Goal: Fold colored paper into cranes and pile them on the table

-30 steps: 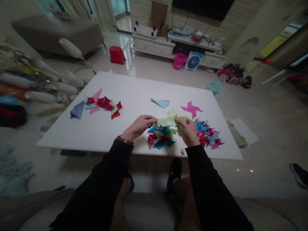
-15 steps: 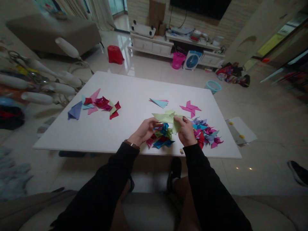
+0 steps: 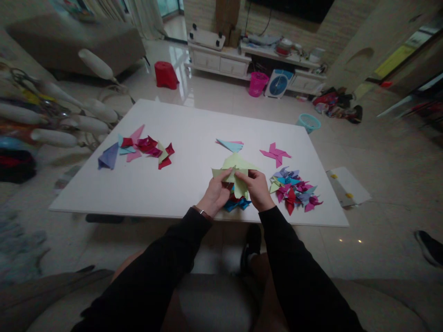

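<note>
A pale green sheet of folded paper is held between both hands above the near part of the white table. My left hand pinches its left side, thumb on top. My right hand is closed on its right side, its thumb close to the left one near the paper's middle. Beneath the hands, partly hidden, lies a pile of folded blue and red paper pieces. To the right of my right hand is a heap of colourful folded paper shapes.
A pink paper pinwheel lies at the table's right, and folded light blue paper lies beyond my hands. Several folded papers are grouped at the left. A turquoise basket and a red stool stand on the floor.
My hands have come closer together, the left moving right and the right moving left. The green paper, stretched out sideways before, is now turned with a broad flap spread away from me.
</note>
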`<action>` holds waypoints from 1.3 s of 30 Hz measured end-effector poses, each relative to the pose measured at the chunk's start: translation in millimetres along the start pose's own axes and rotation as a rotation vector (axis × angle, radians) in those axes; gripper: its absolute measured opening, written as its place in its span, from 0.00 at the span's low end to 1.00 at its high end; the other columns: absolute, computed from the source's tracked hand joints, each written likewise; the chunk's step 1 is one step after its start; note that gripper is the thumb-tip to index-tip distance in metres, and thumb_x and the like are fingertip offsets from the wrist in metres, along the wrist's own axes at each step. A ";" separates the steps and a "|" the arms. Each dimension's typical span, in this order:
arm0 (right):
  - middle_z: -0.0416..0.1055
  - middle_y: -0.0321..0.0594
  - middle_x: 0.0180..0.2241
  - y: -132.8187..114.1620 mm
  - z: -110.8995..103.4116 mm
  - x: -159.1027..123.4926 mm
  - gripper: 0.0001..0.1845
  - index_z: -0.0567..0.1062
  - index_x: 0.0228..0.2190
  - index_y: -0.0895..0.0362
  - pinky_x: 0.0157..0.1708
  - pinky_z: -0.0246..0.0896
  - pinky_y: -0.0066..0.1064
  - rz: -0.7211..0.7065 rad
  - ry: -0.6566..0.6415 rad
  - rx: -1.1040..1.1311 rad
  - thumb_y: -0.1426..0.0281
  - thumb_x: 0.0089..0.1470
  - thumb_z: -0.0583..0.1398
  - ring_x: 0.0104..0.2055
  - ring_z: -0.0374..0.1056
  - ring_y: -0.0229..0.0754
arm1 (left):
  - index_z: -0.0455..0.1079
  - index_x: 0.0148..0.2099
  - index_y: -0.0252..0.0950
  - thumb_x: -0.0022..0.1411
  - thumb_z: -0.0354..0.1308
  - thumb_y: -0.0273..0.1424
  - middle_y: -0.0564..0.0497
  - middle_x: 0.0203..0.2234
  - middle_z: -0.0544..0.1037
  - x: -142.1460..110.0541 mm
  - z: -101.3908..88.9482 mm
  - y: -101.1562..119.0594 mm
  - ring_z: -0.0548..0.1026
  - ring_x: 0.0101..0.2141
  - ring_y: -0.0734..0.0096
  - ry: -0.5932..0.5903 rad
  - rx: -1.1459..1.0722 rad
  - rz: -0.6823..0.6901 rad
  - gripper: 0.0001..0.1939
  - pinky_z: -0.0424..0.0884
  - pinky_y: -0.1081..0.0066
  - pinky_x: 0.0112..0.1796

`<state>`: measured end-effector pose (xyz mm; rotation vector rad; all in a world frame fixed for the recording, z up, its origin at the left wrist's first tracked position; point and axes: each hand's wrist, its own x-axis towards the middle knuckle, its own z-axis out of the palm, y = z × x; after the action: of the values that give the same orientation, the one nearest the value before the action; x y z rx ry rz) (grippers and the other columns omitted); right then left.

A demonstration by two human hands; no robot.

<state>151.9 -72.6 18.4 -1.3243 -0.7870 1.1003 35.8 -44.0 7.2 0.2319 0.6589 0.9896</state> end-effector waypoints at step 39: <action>0.74 0.36 0.24 16.2 33.6 -24.9 0.09 0.76 0.23 0.56 0.31 0.62 0.32 -0.162 -0.327 -0.317 0.65 0.49 0.68 0.28 0.68 0.40 | 0.75 0.50 0.31 0.51 0.73 0.27 0.43 0.36 0.84 14.8 -13.5 34.6 0.83 0.39 0.57 0.233 -0.171 0.147 0.23 0.80 0.61 0.45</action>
<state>109.7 -85.7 10.3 -1.3265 -1.3327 1.1070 9.0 -14.3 6.8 0.0137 0.7727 1.2194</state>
